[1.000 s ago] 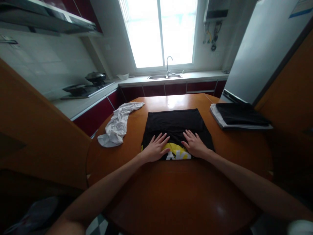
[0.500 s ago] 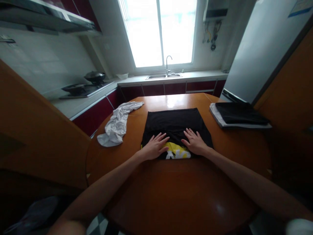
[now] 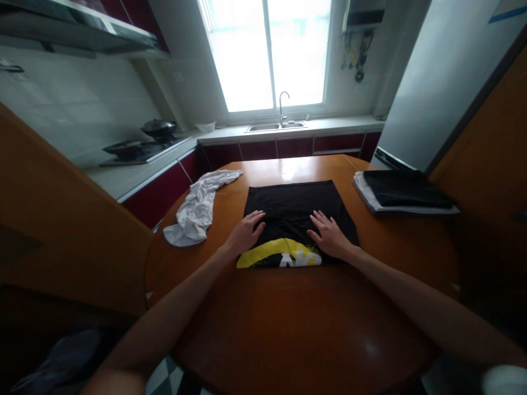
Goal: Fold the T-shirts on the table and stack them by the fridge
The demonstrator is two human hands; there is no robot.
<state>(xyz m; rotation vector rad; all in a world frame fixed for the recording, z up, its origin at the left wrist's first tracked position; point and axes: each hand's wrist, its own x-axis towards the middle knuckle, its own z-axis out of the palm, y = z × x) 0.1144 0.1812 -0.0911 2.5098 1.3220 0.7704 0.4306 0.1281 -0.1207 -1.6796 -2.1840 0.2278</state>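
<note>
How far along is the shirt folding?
Done: folded stack at the table's right edge. In hand: black shirt, partly folded, left hand and right hand flat on it, yellow print showing. Left: crumpled white shirt.

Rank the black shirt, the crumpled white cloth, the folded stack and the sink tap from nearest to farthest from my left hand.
From the left hand:
1. Black shirt, under the fingers.
2. Crumpled white cloth, on the left of the table.
3. Folded stack, at the table's right edge.
4. Sink tap, under the window.
</note>
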